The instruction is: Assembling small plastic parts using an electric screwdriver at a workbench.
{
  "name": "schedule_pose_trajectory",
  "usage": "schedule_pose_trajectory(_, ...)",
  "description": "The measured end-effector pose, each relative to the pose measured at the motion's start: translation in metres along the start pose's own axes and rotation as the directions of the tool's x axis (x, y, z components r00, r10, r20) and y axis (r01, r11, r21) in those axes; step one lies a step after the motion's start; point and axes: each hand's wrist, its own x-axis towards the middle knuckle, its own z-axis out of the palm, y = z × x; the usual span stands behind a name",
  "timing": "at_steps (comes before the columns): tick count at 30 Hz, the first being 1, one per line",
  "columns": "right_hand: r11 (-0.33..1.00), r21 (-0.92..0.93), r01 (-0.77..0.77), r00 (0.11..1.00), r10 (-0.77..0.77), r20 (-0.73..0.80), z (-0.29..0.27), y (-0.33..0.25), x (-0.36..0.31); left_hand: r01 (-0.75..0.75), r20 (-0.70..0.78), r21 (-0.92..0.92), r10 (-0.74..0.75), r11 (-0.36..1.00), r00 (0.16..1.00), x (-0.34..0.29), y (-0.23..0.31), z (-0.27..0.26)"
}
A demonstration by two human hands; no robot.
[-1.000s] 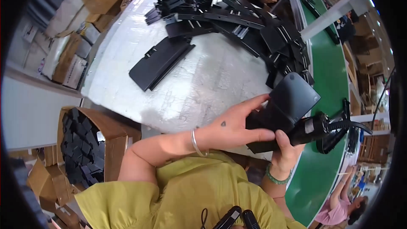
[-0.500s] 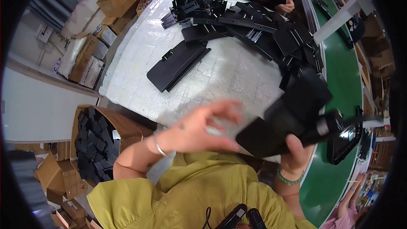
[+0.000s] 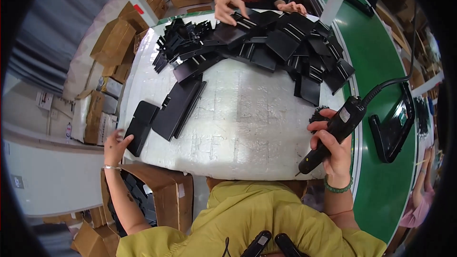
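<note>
My left hand (image 3: 115,148) is at the table's left edge, its thumb over the near end of a flat black plastic panel (image 3: 142,123) and its fingers at the rim. That panel lies beside other black panels (image 3: 173,109) laid together. In my right hand (image 3: 337,154) is a black electric screwdriver (image 3: 345,119), tilted with its bit pointing down and left above the table's near right corner. Its cord runs up to the right. Just behind those fingers sits a heap of small black pieces (image 3: 320,113), probably screws, partly hidden.
Black panels with metal rods (image 3: 290,38) pile along the far side beside small black parts (image 3: 178,40). Across the white-covered table (image 3: 238,128), another person's hand (image 3: 228,8) touches the pile. A green conveyor (image 3: 369,66) runs at right; an open carton (image 3: 169,195) stands below left.
The black panel has gone from my right side to the table's left, with my left hand at it. My right hand keeps the screwdriver, now clear of the panel. The co-worker's hand has reached the pile.
</note>
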Motion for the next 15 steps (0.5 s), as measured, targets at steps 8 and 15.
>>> schedule_pose_trajectory(8,0.997,0.021,0.069,0.994,-0.067,-0.084,-0.005,-0.003,-0.012,-0.679,-0.177,-0.298,0.66,0.671,0.73,0.054,0.279,0.014)
schedule_pose_trajectory(15,0.993,0.03,0.115,0.978,-0.107,-0.18,-0.027,-0.005,-0.034,-0.631,-0.134,-0.132,0.617,0.765,0.776,0.083,0.364,0.078)
